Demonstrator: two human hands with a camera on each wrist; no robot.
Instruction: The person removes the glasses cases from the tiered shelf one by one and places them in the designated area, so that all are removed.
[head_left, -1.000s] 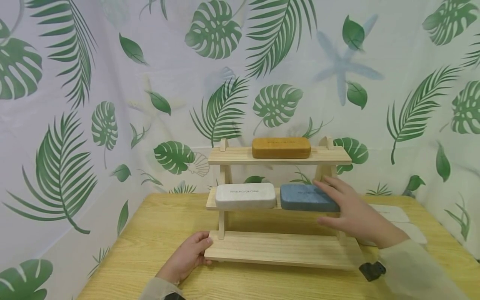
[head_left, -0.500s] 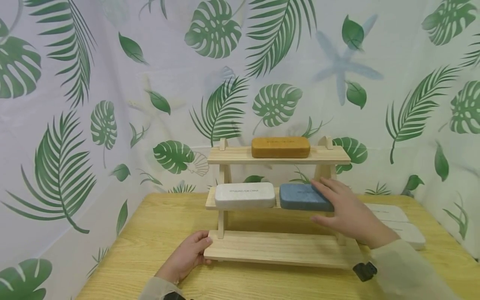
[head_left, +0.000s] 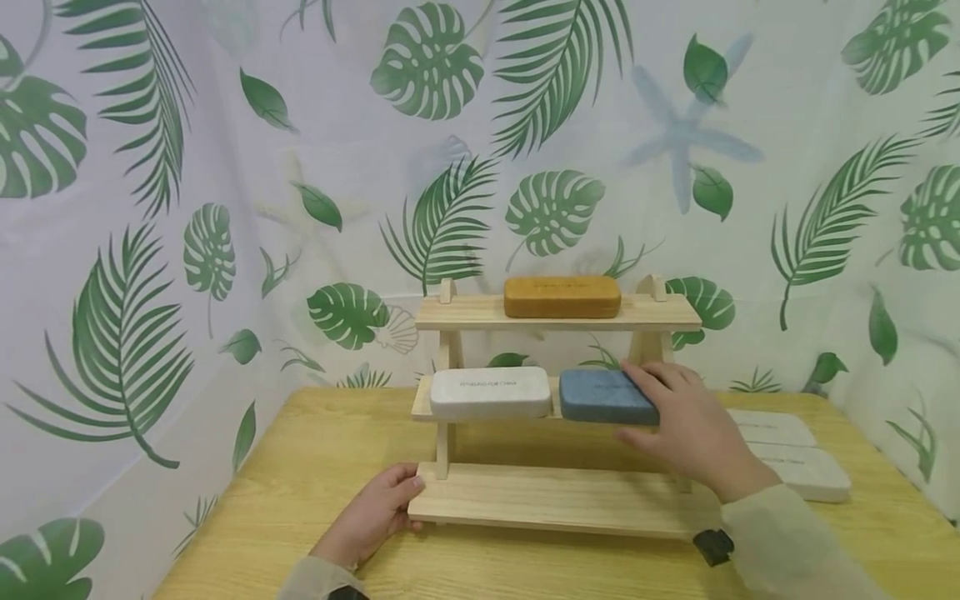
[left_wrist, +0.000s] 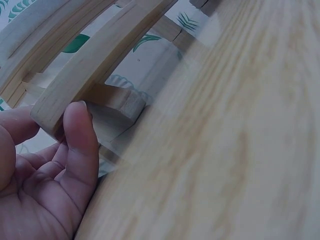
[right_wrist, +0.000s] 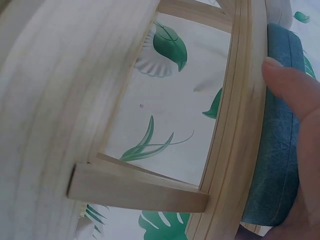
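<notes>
A three-tier wooden display shelf [head_left: 555, 500] stands on the table. My left hand [head_left: 378, 512] grips the left end of its bottom board; in the left wrist view, thumb and fingers pinch the board's edge [left_wrist: 75, 75]. On the middle tier, a blue glasses case [head_left: 603, 396] lies to the right of a white glasses case [head_left: 491, 392]. My right hand [head_left: 693, 425] holds the blue case by its right end and covers that end. Seen from the right wrist, the thumb [right_wrist: 290, 82] presses the case's front side. An orange glasses case [head_left: 562, 297] rests on the top tier.
Two pale cases [head_left: 806, 471] lie on the wooden table [head_left: 285, 475] to the right, partly behind my right arm. Behind the shelf hangs a white cloth [head_left: 315, 142] printed with green leaves. Uprights [head_left: 442, 450] join the tiers.
My right hand has shifted left over the end of the blue glasses case and now covers more of it. The case shows no clear movement. My left hand stays on the shelf.
</notes>
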